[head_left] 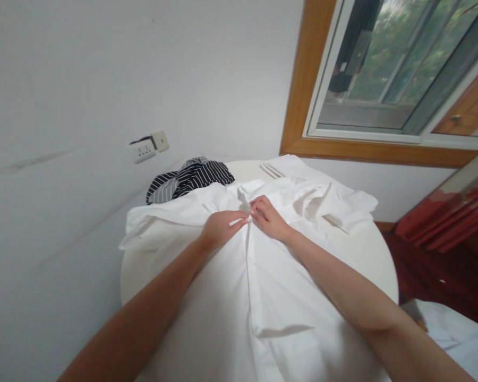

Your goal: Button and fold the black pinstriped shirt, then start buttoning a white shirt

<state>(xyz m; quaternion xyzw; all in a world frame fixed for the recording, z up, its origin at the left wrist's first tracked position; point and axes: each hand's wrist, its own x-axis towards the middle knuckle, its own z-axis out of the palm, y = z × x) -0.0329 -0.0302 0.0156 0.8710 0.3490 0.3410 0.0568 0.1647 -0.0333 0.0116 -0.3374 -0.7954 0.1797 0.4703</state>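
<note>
A white button-front coat (217, 297) is spread over a round white table (376, 260), its collar end away from me and its sleeves out to both sides. My left hand (223, 227) pinches the front edge just below the collar. Right beside it, the bent fingers of my right hand (270, 218) grip the opposite edge. The fingertips of both hands almost meet; whether a button is between them is too small to tell. Toward me down the front run the placket (250, 276) and a button (256, 331), with a pocket opening (289, 331) to its right.
Behind the coat lie a black-and-white striped cloth (201, 175) and folded white cloth (292, 165). A wall with a socket (142, 150) borders the left and back. A wood-framed window (382, 148) is at back right, a red curtain (442, 223) at right, white items (458, 329) lower right.
</note>
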